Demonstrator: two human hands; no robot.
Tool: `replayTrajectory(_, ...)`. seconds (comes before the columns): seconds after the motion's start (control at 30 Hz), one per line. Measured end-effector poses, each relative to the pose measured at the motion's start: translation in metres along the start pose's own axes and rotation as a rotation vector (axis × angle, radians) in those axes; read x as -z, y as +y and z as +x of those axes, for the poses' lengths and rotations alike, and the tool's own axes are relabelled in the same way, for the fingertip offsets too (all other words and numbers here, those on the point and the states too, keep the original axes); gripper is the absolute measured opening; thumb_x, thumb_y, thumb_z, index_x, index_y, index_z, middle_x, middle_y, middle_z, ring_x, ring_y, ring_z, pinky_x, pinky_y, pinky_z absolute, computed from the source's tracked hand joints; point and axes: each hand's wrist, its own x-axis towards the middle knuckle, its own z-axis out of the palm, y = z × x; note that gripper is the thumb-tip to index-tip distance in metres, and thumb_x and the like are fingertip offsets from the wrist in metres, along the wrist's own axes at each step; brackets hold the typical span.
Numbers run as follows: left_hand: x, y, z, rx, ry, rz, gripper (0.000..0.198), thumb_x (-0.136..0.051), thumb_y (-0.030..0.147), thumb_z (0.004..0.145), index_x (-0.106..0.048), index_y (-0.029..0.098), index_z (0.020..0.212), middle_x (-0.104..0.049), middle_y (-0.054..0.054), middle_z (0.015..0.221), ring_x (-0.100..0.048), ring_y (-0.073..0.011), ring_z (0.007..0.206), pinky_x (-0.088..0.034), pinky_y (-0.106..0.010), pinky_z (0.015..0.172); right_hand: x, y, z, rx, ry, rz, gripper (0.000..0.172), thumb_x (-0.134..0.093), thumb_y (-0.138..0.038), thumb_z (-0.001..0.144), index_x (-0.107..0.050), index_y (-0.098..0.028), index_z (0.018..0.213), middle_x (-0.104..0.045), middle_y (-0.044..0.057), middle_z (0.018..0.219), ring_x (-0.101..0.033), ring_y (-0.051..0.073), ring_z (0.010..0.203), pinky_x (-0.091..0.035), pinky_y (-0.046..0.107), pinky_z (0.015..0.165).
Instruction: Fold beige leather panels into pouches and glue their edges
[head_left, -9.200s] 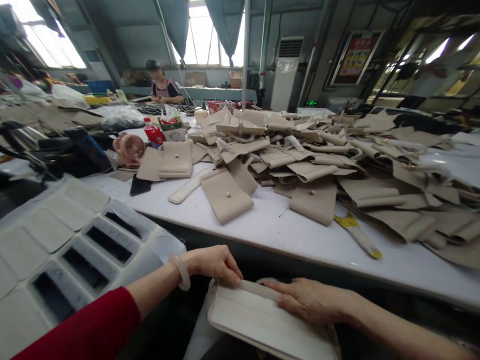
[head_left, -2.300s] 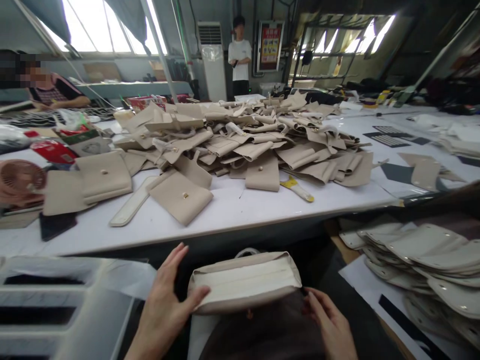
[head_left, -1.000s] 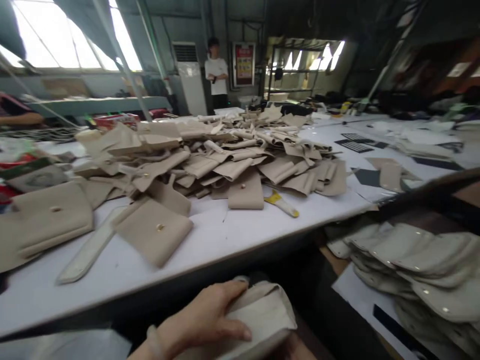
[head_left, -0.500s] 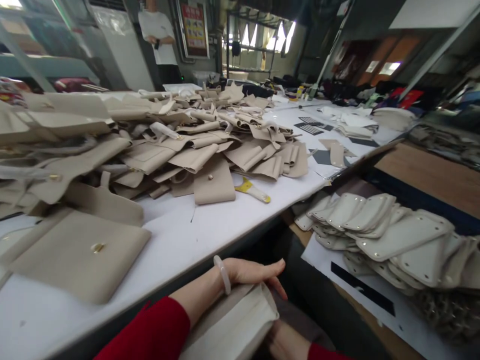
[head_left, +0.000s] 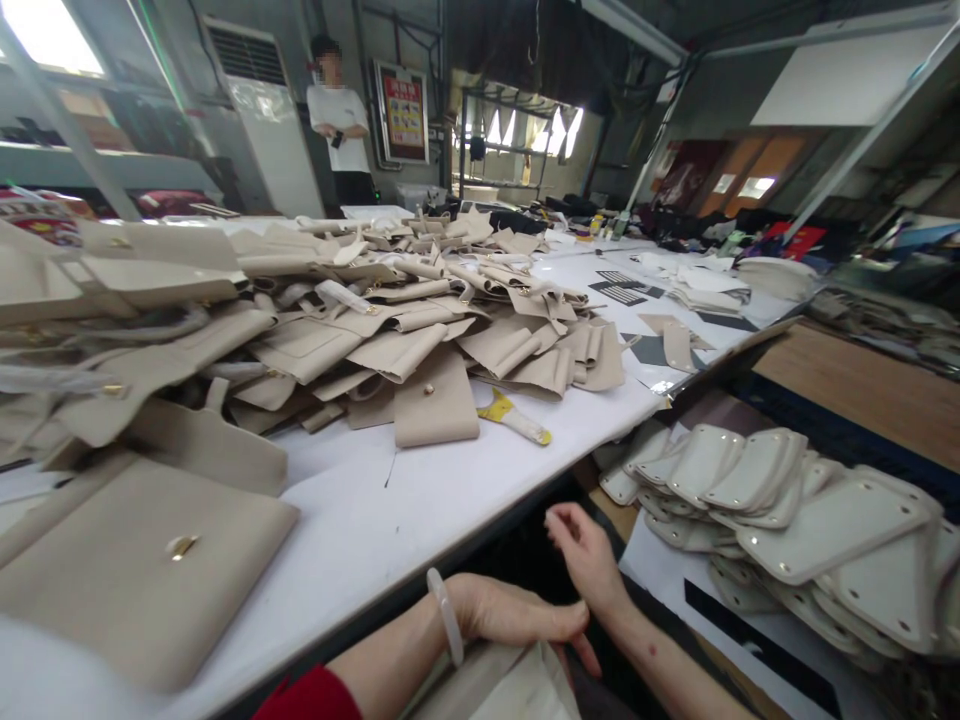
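Observation:
At the bottom of the view, my left hand (head_left: 517, 612), with a pale bangle (head_left: 446, 615) on its wrist, is closed over the upper edge of a beige leather bag piece (head_left: 510, 685) held low in front of me. Much of that piece lies below the frame or behind the hand. To the right and a little higher, my right hand (head_left: 585, 550) is raised off the piece. Its fingers are curled in together, and anything between them is too small or hidden to make out.
A big pile of beige leather bag pieces (head_left: 435, 385) covers the white table (head_left: 450, 480). A flat bag panel with a gold clasp (head_left: 150, 560) lies near left. Beside the pile is a yellow-and-white tool (head_left: 514, 415). Stacked pale panels (head_left: 825, 540) stand right. A person (head_left: 341, 130) stands behind.
My right hand has come out from beside the bag piece and risen to the right of my left hand. My left hand stays on the piece. The view has tilted up slightly.

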Motion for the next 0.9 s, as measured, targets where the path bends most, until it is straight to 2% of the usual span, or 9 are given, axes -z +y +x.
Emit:
replayTrajectory(0.07, 0.0, 0.005, -0.003, 0.015, -0.004, 0.039, 0.105, -0.032, 0.096, 0.068, -0.063, 0.013, 0.124, -0.066, -0.009, 0.104, -0.06, -0.0327, 0.11, -0.045, -0.044, 0.1, 0.017, -0.01, 0.04, 0.092, 0.188, -0.16, 0.043, -0.03, -0.04, 0.102, -0.052, -0.012, 0.127, -0.055, 0.017, 0.124, -0.049, 0.028, 0.12, -0.038, 0.046, 0.106)
replayTrajectory(0.13, -0.001, 0.007, -0.006, 0.043, 0.029, 0.027, 0.099, -0.047, 0.093, 0.064, -0.063, 0.013, 0.121, -0.064, -0.009, 0.107, -0.058, -0.0331, 0.112, -0.046, -0.044, 0.098, 0.029, -0.025, 0.083, 0.196, 0.226, -0.319, 0.042, -0.043, -0.035, 0.098, -0.047, -0.016, 0.135, -0.046, 0.017, 0.14, -0.036, 0.031, 0.133, -0.029, 0.048, 0.113)
replayTrajectory(0.27, -0.002, 0.006, -0.006, 0.101, 0.047, -0.103, 0.085, -0.068, 0.083, 0.057, -0.063, 0.018, 0.111, -0.065, -0.006, 0.103, -0.059, -0.0298, 0.106, -0.049, -0.043, 0.094, 0.024, -0.05, 0.145, 0.266, 0.086, -0.573, 0.041, -0.06, -0.035, 0.092, -0.054, -0.014, 0.127, -0.052, 0.017, 0.131, -0.042, 0.034, 0.127, -0.035, 0.052, 0.107)
replayTrajectory(0.37, -0.002, 0.004, -0.004, 0.144, -0.005, -0.197, 0.075, -0.088, 0.056, 0.053, -0.061, 0.021, 0.114, -0.066, -0.003, 0.102, -0.061, -0.0263, 0.103, -0.048, -0.042, 0.095, 0.018, -0.053, 0.148, 0.268, -0.009, -0.676, 0.029, -0.048, -0.027, 0.098, -0.054, -0.013, 0.123, -0.053, 0.014, 0.128, -0.048, 0.031, 0.122, -0.038, 0.051, 0.103)
replayTrajectory(0.5, -0.002, 0.002, 0.0, 0.184, -0.033, -0.207, 0.083, -0.094, 0.024, 0.043, -0.057, 0.023, 0.117, -0.069, -0.001, 0.1, -0.064, -0.0256, 0.102, -0.049, -0.041, 0.095, 0.05, -0.043, 0.096, 0.224, -0.099, -0.707, 0.033, -0.04, -0.01, 0.092, -0.049, -0.013, 0.124, -0.06, 0.017, 0.118, -0.057, 0.029, 0.11, -0.043, 0.044, 0.093)
replayTrajectory(0.57, -0.004, 0.002, 0.002, 0.187, -0.029, -0.193, 0.083, -0.094, 0.022, 0.042, -0.057, 0.023, 0.116, -0.07, 0.0, 0.099, -0.065, -0.0256, 0.1, -0.05, -0.041, 0.093, 0.077, -0.034, 0.053, 0.17, -0.117, -0.67, 0.033, -0.041, -0.009, 0.086, -0.048, -0.012, 0.119, -0.065, 0.016, 0.104, -0.062, 0.029, 0.1, -0.046, 0.039, 0.086)
replayTrajectory(0.67, -0.006, 0.003, 0.003, 0.191, 0.015, -0.167, 0.078, -0.093, 0.024, 0.042, -0.059, 0.023, 0.113, -0.07, 0.0, 0.098, -0.065, -0.0249, 0.097, -0.051, -0.04, 0.09, 0.106, -0.014, -0.018, 0.076, -0.222, -0.51, 0.033, -0.037, -0.014, 0.08, -0.048, -0.016, 0.111, -0.067, 0.006, 0.084, -0.066, 0.019, 0.073, -0.05, 0.027, 0.065)
replayTrajectory(0.8, -0.009, 0.006, 0.003, 0.199, 0.065, -0.082, 0.073, -0.091, 0.029, 0.045, -0.061, 0.023, 0.111, -0.07, 0.001, 0.097, -0.065, -0.0236, 0.095, -0.052, -0.036, 0.086, 0.1, 0.013, -0.099, -0.274, -0.564, 0.205, 0.036, -0.044, -0.029, 0.083, -0.042, -0.021, 0.118, -0.064, 0.001, 0.083, -0.06, 0.012, 0.053, -0.048, 0.02, 0.048)
replayTrajectory(0.9, -0.01, 0.009, 0.001, 0.213, 0.096, -0.032, 0.069, -0.09, 0.032, 0.048, -0.062, 0.022, 0.11, -0.07, 0.0, 0.099, -0.064, -0.0234, 0.095, -0.052, -0.034, 0.085, 0.075, 0.017, -0.132, -0.326, -0.653, 0.23, 0.029, -0.05, -0.045, 0.092, -0.052, -0.019, 0.105, -0.059, -0.002, 0.077, -0.053, 0.008, 0.045, -0.042, 0.015, 0.04)
